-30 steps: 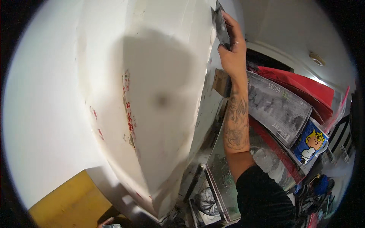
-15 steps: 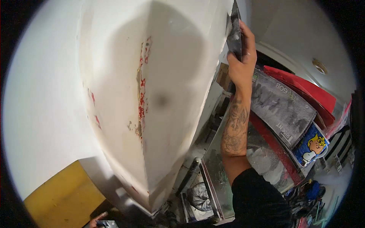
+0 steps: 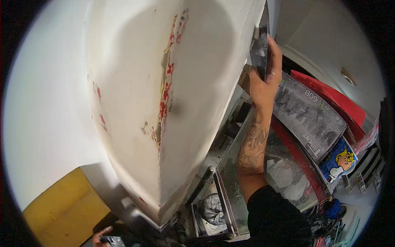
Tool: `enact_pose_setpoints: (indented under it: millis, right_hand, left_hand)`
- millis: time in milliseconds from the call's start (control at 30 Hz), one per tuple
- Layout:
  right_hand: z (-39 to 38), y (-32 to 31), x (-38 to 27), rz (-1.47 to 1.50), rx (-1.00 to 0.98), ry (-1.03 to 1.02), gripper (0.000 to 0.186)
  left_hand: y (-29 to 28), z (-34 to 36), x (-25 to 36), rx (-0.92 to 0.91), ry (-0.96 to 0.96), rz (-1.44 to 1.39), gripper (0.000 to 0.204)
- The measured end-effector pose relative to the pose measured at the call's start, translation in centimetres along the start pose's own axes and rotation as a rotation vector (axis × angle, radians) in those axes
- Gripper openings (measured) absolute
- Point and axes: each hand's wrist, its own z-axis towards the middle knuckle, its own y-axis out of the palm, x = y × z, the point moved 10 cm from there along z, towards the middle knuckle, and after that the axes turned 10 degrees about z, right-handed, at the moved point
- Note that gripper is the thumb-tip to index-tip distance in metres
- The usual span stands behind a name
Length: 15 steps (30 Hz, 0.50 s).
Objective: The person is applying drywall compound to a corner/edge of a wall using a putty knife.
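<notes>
Holding dark blade [image 3: 260, 51] in right hand [image 3: 266, 82], lettered grey package [image 3: 310, 119] nearby

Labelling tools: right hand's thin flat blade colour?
The thin flat blade is dark grey, whitish-smeared; head view.

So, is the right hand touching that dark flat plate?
Touching. The head view shows the right hand gripping the dark flat plate, fingers along its right edge.

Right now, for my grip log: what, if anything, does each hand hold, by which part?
Right hand: a dark plate, by its lower right edge. Left hand: apparently a grey plate, grip unclear.
</notes>
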Motion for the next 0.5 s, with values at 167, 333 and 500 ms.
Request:
enact_pose_setpoints:
  millis: [167,333,500]
  right_hand:
    - [-1.4,0.1,0.4,0.016,0.001,0.034,0.067]
    - [-2.2,0.6,-0.8,0.013,-0.006,-0.004,0.069]
    - [-3.5,0.6,-1.0,-0.004,0.004,0.028,0.07]
  left_hand:
    - [-0.1,-0.1,-0.2,-0.022,-0.014,-0.031,0.07]
    - [-0.4,0.0,-0.2,-0.028,-0.008,-0.058,0.071]
    - [-0.5,-0.1,-0.3,-0.005,-0.026,-0.091,0.069]
